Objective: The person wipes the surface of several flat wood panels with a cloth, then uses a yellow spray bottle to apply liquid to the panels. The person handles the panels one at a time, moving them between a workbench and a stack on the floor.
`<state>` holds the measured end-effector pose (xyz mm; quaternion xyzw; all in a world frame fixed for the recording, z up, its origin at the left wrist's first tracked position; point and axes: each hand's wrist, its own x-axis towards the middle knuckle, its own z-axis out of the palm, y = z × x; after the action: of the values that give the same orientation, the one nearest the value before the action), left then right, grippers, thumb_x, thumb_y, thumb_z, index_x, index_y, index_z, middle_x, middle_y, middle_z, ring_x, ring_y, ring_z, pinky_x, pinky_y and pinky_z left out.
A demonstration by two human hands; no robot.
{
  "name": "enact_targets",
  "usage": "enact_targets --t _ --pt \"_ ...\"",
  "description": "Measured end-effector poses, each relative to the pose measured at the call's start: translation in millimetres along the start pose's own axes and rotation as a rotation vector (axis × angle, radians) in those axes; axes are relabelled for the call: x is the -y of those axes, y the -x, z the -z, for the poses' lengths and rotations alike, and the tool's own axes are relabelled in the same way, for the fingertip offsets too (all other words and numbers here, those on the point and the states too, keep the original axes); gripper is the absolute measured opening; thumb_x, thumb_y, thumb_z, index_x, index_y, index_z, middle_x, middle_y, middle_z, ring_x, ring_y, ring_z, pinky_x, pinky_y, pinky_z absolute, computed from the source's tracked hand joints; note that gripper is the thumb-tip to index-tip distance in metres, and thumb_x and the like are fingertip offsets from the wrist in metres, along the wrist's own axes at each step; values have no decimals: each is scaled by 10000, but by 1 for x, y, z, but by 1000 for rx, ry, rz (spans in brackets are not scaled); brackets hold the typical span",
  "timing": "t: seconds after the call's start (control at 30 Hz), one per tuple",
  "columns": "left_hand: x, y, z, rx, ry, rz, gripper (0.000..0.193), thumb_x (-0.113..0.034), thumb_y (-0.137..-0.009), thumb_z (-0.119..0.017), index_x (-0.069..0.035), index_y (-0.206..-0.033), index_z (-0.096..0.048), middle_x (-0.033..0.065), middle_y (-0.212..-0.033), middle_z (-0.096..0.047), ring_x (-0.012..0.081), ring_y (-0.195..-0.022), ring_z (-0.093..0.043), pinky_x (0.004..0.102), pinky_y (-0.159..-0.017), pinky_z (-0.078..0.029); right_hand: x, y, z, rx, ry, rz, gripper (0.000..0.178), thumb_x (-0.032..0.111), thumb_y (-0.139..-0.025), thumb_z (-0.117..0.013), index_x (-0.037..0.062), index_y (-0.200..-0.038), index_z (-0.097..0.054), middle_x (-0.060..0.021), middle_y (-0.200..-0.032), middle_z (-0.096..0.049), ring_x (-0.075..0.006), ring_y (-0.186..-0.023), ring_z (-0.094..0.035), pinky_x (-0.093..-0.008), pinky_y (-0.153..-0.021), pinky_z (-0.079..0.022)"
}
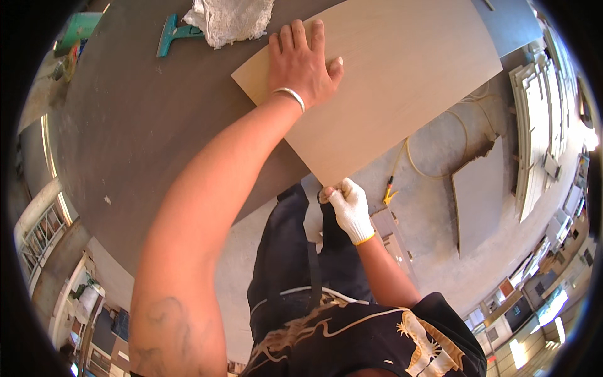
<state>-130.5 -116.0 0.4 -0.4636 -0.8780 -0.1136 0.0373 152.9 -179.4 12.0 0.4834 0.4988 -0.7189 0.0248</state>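
A flat light-brown board (pixel 402 75) lies across the dark table (pixel 138 125) and reaches past its edge. My left hand (pixel 301 69), bare and with a bangle at the wrist, rests on top of the board near its left corner, fingers spread. At the board's near corner my right hand (pixel 350 210), in a white knit glove, is closed with thumb and fingers bunched against the edge. What sits inside that grip, beyond the corner, is hidden. A crumpled white cloth (pixel 229 22) lies beyond my left hand, touching a teal scraper-like tool (pixel 173 34).
On the floor to the right are a yellow air blow gun (pixel 390 191) with a pale hose (pixel 414 166) and a broken-edged grey panel (pixel 480 195). Stacked white boards (pixel 540 125) stand farther right. A blue-grey sheet (pixel 512 25) lies at the far right.
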Motion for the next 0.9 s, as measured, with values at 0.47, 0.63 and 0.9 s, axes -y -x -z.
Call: enact_targets --t 0.47,0.63,0.9 --pt "9 4 -5 -58 19 -92 694 -399 -962 -580 -88 -1557 -403 271 -1489 -431 428 -1352 -412 569 -1179 -287 58 -63 118 153 -127 -164 297 182 -960 -657 -7 -1189 -640 -35 -953 -644 -202 -934 -674 -351 -861 -521" --pt "6 3 0 74 -150 -59 647 -336 -996 -528 -120 -1587 -375 249 -1604 -350 436 -1468 -340 611 -1226 -219 112 -131 160 41 -505 15 399 360 -954 -729 -3 -1107 -662 -110 -952 -698 -234 -794 -691 -375 -633 -549" --pt "-153 65 54 688 -84 -22 1004 -544 -942 -615 -12 -1650 -142 277 -1709 -118 494 -1573 -114 672 -1223 -179 120 -93 183 -16 -409 -81 491 400 -884 -801 18 -1174 -696 -94 -960 -730 -232 -767 -713 -399 -638 -584"
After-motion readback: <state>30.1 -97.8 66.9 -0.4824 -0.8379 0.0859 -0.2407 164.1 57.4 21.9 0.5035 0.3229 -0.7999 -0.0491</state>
